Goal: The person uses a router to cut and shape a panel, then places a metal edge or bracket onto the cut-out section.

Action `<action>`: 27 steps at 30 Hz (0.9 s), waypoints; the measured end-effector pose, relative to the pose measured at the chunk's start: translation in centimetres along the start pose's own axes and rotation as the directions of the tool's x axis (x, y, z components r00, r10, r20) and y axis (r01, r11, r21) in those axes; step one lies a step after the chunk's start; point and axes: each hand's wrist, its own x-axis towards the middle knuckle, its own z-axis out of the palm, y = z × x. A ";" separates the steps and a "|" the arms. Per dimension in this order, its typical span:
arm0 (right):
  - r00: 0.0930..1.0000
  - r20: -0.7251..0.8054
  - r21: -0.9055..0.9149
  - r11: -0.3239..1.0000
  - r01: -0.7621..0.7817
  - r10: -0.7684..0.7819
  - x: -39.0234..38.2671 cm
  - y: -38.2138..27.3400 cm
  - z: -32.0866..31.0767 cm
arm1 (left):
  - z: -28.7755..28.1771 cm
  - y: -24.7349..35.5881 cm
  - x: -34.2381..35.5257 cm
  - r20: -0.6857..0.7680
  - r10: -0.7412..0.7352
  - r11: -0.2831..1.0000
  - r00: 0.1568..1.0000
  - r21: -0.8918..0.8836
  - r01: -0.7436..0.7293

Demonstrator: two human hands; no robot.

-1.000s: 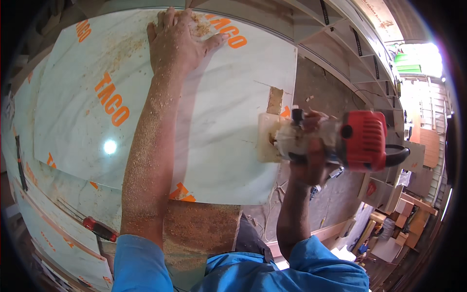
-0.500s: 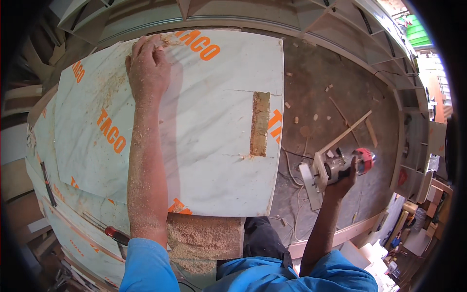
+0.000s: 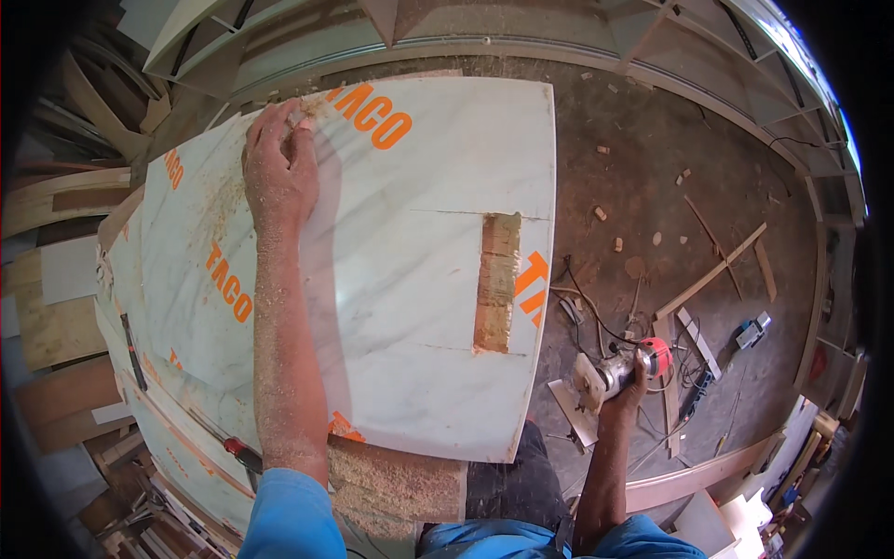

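Observation:
A pale marble-patterned board [image 3: 410, 261] with orange lettering lies before me. Near its right edge is a long, rough rectangular recess [image 3: 495, 279], between two thin lines. My left hand [image 3: 279, 158], dusted with wood particles, has its fingers bent over the board’s far edge at upper left. My right hand [image 3: 633, 384] grips a router [image 3: 656, 359] with a red top and pale base, held low beside the board’s right edge, clear of it. A red-and-black screwdriver [image 3: 240, 453] lies at lower left.
Pale cabinet frames [image 3: 643, 42] line the far side and right. Offcuts, a wooden strip [image 3: 712, 268], cables and a blue-grey tool [image 3: 750, 331] lie on the floor [image 3: 708, 391]. Sheets and scraps [image 3: 60, 307] pile at left; sawdust [image 3: 391, 489] covers a surface under the board’s near edge.
The router has left the board’s recess, which is now uncovered, and moved down and right in my right hand. My left hand’s spread fingers have curled. The view has shifted.

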 end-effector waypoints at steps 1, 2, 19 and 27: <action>1.000 0.002 0.003 1.000 0.000 0.000 -0.1 -0.3 0.1 | 0.1 -0.1 0.0 -0.003 0.002 1.000 1.000 0.001 -0.002; 1.000 0.021 0.014 1.000 -0.004 0.004 -0.1 -0.6 0.1 | 0.2 -0.1 0.0 -0.014 0.004 1.000 1.000 -0.004 -0.004; 0.994 0.110 0.085 0.996 -0.030 0.020 -0.9 -3.1 -2.2 | -0.4 0.4 -0.5 -0.134 0.035 0.989 0.990 -0.139 -0.054; 0.996 0.066 0.107 0.993 0.047 -0.055 -4.8 -4.1 0.7 | -0.1 0.9 -0.7 -0.088 0.024 0.992 0.996 -0.123 -0.034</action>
